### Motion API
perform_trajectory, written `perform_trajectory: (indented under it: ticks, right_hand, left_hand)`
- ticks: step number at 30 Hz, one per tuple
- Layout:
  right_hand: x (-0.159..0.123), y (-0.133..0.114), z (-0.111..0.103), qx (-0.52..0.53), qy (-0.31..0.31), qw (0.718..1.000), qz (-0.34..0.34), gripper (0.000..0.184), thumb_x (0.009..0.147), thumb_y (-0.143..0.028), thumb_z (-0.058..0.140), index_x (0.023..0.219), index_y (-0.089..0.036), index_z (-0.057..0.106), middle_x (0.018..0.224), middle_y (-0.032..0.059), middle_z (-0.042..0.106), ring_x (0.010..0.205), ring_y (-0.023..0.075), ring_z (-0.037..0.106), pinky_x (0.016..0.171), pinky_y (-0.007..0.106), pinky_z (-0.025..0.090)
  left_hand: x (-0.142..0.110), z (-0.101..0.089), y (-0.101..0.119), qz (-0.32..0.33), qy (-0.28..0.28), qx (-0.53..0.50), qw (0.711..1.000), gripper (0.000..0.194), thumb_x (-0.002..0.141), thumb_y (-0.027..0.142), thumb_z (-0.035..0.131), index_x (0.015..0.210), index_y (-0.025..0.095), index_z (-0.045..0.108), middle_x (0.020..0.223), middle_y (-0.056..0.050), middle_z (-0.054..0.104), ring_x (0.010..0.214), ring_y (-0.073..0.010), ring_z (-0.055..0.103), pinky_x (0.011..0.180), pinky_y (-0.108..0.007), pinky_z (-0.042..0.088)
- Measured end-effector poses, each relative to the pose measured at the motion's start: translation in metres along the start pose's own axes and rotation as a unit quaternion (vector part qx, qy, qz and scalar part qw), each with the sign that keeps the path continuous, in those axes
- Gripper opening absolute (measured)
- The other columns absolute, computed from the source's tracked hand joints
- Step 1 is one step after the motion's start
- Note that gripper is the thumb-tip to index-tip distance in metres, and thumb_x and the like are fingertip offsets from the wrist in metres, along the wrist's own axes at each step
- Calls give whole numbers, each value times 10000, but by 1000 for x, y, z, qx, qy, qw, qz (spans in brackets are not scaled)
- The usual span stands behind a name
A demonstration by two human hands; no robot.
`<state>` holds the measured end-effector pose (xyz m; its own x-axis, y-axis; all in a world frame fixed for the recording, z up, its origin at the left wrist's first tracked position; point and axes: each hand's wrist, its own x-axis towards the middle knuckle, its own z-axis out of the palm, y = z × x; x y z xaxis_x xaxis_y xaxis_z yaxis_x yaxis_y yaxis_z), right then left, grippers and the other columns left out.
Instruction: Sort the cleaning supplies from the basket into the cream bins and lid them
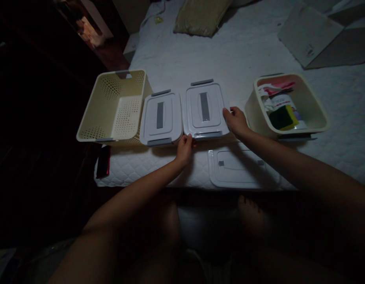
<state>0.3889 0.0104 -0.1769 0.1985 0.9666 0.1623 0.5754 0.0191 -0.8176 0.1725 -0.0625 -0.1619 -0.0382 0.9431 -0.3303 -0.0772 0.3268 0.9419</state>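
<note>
A lidded storage box (pixel 216 104) with a grey handle and grey side clips stands on the bed. My left hand (pixel 185 150) is closed at its front left corner, fingertips on the rim. On its right edge my right hand (pixel 237 121) is closed, thumb over the lid and fingers curled below. Just left stands a smaller lidded box (pixel 151 116), close to my left hand. In front, partly under my right forearm, a loose white lid (pixel 229 179) with two grey tabs lies on the mattress.
At left stands a perforated cream basket (pixel 107 106), with a dark red-edged phone (pixel 103 161) in front. An open cream bin (pixel 314 106) at right holds a sponge (pixel 282 118), pink cloth and packets. Behind are a pillow (pixel 197 17) and a white carton (pixel 312 33).
</note>
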Motion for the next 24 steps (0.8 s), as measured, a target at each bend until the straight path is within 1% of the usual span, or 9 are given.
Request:
perform_trajectory:
  ticks: [2,4,7,9,12,15,17,22,24]
  right_hand:
    - [-2,-7,-3,18,23,998,64,271,851,-472,483,876,-203,496,665,10,487,606,168,485,568,307,390]
    - [-5,-11,-8,33,21,995,90,269,835,-465,525,864,-198,509,662,15,510,606,172,509,573,312,408]
    - [-12,-6,-19,48,6,997,68,287,858,-484,505,899,-200,523,680,32,550,609,183,549,556,316,429]
    - [-22,3,-29,41,-7,998,39,312,876,-503,477,956,-206,528,707,41,584,617,189,576,552,318,442]
    - [-42,12,-49,-26,-28,999,-25,330,885,-495,473,1022,-203,542,744,51,621,654,199,599,587,331,456]
    - [-67,14,-70,-107,-68,984,-125,295,901,-430,465,1028,-186,570,782,71,634,689,205,593,622,334,455]
    - [-85,14,-82,-177,-113,956,-203,268,918,-361,445,1025,-163,589,874,106,642,750,207,596,659,328,446]
    - [-132,25,-100,-338,-243,825,-382,246,929,-267,447,830,-140,633,828,123,636,735,202,559,659,313,379]
    - [-150,32,-104,-345,-273,796,-416,312,951,-329,436,789,-144,628,789,108,625,718,195,548,647,307,367]
  left_hand:
    - [-2,0,-2,-3,7,-1,1000,339,915,417,490,671,184,456,653,14,507,631,-96,529,639,-235,457]
    - [-7,-1,-4,-14,14,4,1000,389,921,464,452,651,184,463,630,11,506,600,-99,518,612,-238,439]
    - [-19,-4,-8,2,-5,63,998,431,910,492,442,617,179,485,619,1,519,605,-109,521,616,-245,421]
    - [-28,-6,-11,57,-49,138,988,395,868,472,514,605,177,505,618,3,522,628,-115,515,637,-246,409]
    - [-38,-9,-14,157,-129,263,943,293,819,418,567,645,186,524,668,5,538,675,-130,515,657,-251,401]
    - [-43,-5,-14,252,-206,388,862,211,848,373,514,736,197,547,761,-16,574,756,-157,535,719,-285,424]
    - [-46,1,-15,312,-258,459,791,200,877,353,477,793,194,567,817,-42,596,810,-178,544,768,-315,436]
    - [-57,21,-22,428,-389,578,576,290,926,371,437,846,154,612,915,-110,623,856,-202,555,771,-326,437]
    - [-61,27,-28,456,-432,602,493,317,932,385,438,858,143,629,911,-118,630,836,-203,558,741,-330,433]
